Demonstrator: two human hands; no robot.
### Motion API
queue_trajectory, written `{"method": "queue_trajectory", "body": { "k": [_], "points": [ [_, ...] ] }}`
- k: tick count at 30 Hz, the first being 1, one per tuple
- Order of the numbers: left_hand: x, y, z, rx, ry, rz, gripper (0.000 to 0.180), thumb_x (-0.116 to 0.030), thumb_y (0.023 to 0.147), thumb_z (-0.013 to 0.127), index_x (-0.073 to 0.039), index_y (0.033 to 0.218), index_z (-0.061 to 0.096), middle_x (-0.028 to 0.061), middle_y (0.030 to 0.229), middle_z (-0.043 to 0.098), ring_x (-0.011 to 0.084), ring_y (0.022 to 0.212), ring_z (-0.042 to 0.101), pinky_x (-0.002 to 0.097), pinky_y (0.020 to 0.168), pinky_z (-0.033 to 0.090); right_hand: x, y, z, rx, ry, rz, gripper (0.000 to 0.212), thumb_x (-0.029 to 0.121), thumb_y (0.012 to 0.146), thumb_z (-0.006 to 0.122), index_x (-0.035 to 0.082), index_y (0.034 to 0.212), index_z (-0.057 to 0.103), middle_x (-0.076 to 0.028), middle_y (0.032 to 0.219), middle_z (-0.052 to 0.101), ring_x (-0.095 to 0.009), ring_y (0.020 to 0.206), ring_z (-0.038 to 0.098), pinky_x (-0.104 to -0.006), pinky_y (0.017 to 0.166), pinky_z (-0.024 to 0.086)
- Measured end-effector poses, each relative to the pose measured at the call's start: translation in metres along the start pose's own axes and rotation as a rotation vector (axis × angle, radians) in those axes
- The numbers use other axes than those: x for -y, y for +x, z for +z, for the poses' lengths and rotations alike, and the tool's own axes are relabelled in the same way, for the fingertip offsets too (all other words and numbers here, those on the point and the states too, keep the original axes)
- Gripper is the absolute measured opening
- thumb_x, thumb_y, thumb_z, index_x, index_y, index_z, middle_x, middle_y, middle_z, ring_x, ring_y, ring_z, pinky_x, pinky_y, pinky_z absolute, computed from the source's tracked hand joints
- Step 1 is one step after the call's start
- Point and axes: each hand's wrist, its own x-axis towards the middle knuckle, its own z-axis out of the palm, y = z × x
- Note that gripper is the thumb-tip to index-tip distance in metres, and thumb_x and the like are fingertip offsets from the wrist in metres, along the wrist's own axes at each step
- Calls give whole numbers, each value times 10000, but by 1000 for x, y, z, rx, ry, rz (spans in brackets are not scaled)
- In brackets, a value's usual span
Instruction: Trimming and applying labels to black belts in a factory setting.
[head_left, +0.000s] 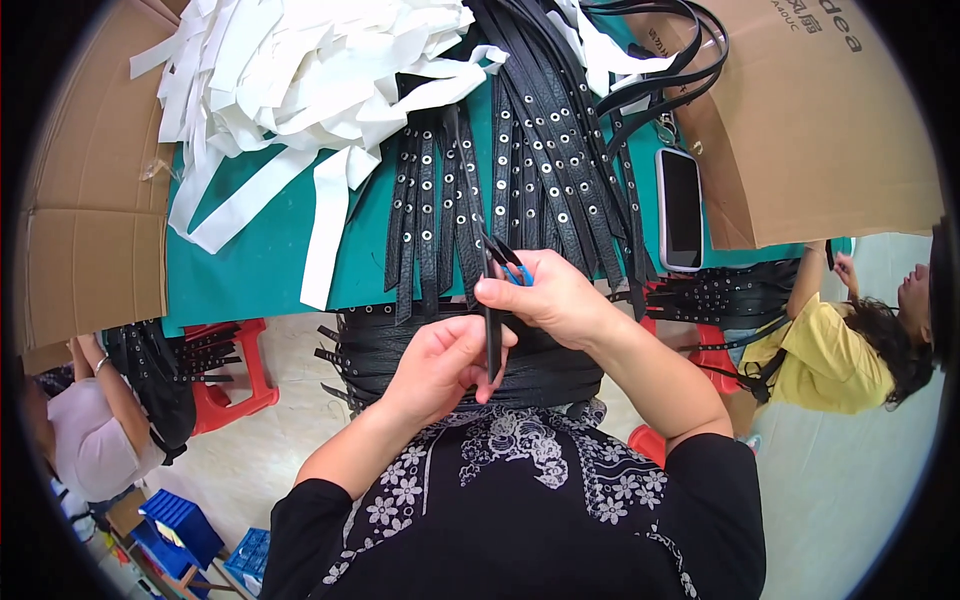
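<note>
My left hand [438, 368] is closed, its thumb and fingers around the near end of a black leather-look strap [492, 345]. The strap runs up and away onto the table. Just right of it, my right hand [550, 300] is closed too, its thumb pressed against the same strap. Out of its fingers shows a small blue-and-black tool that looks like scissors [516, 273]; its grip is partly hidden. Beyond both hands, rows of black straps with metal eyelets [545, 160] lie on the table. More black straps [380, 355] are bundled across my lap.
White fabric strips [300, 75] are heaped on the green table [260, 285] at far left. A phone [681, 210] lies at right beside a cardboard box [820, 130]; another cardboard panel [95, 200] stands at left. Seated people in a yellow shirt [830, 360] and a pink top [100, 435] flank me.
</note>
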Motion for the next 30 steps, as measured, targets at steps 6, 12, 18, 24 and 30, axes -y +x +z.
{"method": "queue_trajectory", "body": {
  "k": [6, 12, 18, 24, 30],
  "points": [
    [-1, -19, 3, -156, 437, 219, 174, 0, 847, 497, 62, 996, 561, 103, 795, 592, 135, 634, 592, 223, 524, 496, 2, 4, 9, -140, -139, -234, 225, 242, 810, 631, 29, 782, 565, 29, 681, 536, -50, 622, 484, -222, 575, 407],
    [-5, -21, 8, -174, 545, 307, 170, -8, 847, 513, 56, 995, 570, 91, 823, 593, 114, 642, 589, 209, 538, 494, 4, -24, -4, -487, -894, -640, 184, 156, 840, 522, 10, 950, 503, -105, 694, 541, -222, 589, 550, -303, 538, 434],
    [-4, -16, 11, -133, 653, 350, 165, -11, 839, 533, 47, 985, 582, 76, 817, 577, 102, 649, 588, 197, 543, 493, -12, -57, -8, -425, -1222, -806, 251, 181, 787, 601, 6, 938, 504, -86, 638, 493, -214, 512, 506, -299, 457, 390],
    [4, -10, 13, -118, 742, 377, 152, -13, 835, 541, 50, 963, 593, 71, 829, 567, 93, 652, 586, 184, 540, 489, -20, -60, 6, -460, -1227, -743, 251, 197, 776, 618, 15, 911, 511, -80, 706, 558, -224, 566, 576, -304, 474, 446],
    [4, -8, 14, -137, 784, 364, 152, -8, 836, 533, 52, 959, 598, 69, 826, 568, 89, 646, 580, 181, 539, 485, -23, -57, 8, -494, -1229, -739, 217, 175, 776, 618, 19, 892, 521, -77, 689, 552, -216, 543, 573, -298, 455, 443]
  ]
}}
